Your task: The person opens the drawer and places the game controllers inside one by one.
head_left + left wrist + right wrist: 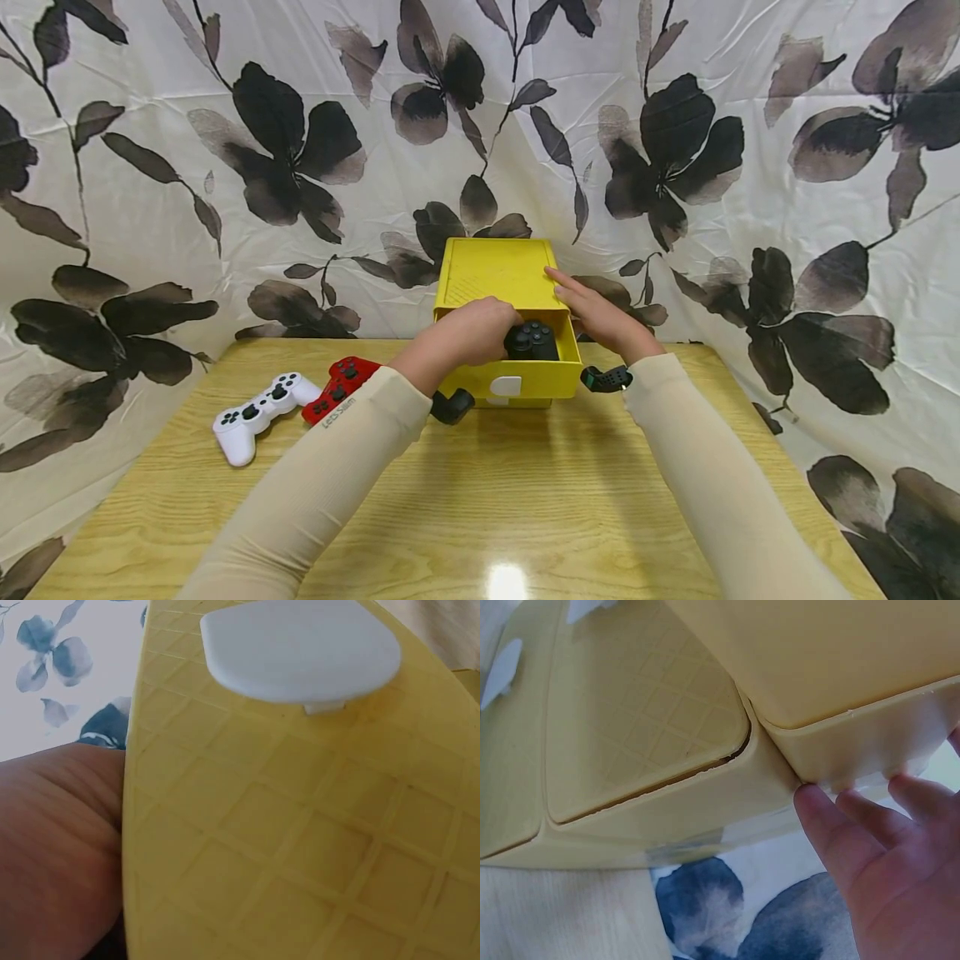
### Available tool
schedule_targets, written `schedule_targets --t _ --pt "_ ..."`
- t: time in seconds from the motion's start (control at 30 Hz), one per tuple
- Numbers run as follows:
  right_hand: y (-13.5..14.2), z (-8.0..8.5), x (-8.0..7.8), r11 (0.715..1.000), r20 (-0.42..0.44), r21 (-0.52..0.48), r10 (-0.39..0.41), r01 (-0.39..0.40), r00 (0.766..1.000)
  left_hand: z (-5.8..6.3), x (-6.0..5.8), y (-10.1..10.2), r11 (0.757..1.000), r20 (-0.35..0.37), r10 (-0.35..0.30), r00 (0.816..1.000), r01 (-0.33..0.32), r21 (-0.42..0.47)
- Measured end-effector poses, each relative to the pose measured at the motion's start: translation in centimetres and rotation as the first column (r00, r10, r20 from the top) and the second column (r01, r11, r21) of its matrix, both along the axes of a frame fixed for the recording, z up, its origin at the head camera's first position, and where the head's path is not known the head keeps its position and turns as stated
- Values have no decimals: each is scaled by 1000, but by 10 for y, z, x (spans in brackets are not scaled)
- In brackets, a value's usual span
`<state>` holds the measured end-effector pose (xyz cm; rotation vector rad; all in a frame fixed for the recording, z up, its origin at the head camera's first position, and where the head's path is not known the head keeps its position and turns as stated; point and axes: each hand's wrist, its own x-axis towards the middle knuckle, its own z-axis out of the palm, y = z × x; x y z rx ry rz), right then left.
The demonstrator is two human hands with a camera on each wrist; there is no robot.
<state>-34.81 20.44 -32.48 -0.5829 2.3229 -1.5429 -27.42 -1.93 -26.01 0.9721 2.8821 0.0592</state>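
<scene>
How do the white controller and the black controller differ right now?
The white controller lies on the table; the black controller sits in the pulled-out yellow drawer. The white controller shows almost whole, while the black controller is partly hidden. Both have buttons showing.

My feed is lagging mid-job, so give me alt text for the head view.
A left hand reaches into the open top drawer of a yellow unit, at a black game controller, fingertips hidden; the right hand touches the unit's side. A white controller and a red controller lie to the left on a wooden table before a floral cloth.
</scene>
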Motion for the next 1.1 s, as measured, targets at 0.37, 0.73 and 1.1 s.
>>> schedule_targets --t 0.37,0.73,1.1 --pt "1 -1 -1 1000 1 2 -4 4 1000 -4 -7 0 1000 59 24 998 -25 10" --pt "1 -1 -1 1000 -11 -4 7 -7 1000 -5 -10 0 998 93 57 994 -61 35" --pt "-1 0 2 1000 -2 5 -6 6 1000 3 -4 -13 995 93 32 995 -40 86"
